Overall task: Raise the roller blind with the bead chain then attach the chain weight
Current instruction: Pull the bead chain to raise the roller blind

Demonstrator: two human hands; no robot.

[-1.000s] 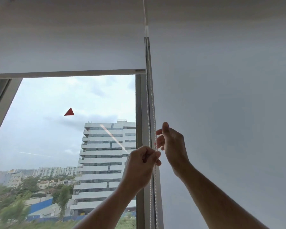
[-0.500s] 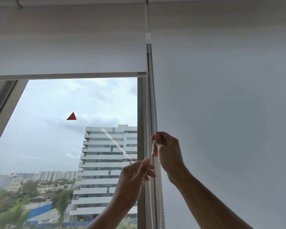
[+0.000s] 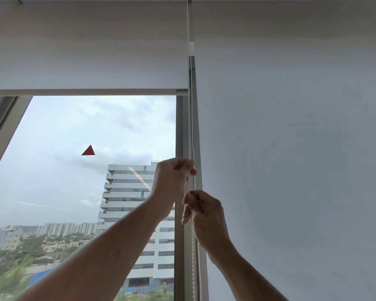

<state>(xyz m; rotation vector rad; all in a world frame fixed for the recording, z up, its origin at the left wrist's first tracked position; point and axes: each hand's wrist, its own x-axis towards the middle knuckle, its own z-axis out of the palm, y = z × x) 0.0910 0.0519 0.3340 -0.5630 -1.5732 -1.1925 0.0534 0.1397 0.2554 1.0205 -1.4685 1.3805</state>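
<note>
The white roller blind (image 3: 87, 66) hangs partly raised over the left window, its bottom bar (image 3: 87, 91) about a third of the way down the view. A white bead chain (image 3: 191, 127) runs down in two strands along the window frame at the blind's right edge. My left hand (image 3: 174, 177) is closed on the chain, higher up. My right hand (image 3: 204, 211) is closed on the chain just below it. No chain weight is in view.
A second white roller blind (image 3: 291, 148) covers the whole right window. A grey vertical frame post (image 3: 179, 127) stands between the two. A red triangle sticker (image 3: 88, 151) sits on the glass; a tall building and city lie outside.
My left hand has gone up the chain and now grips above the right hand, which has come down. The blind's bottom bar sits slightly higher against the view outside.
</note>
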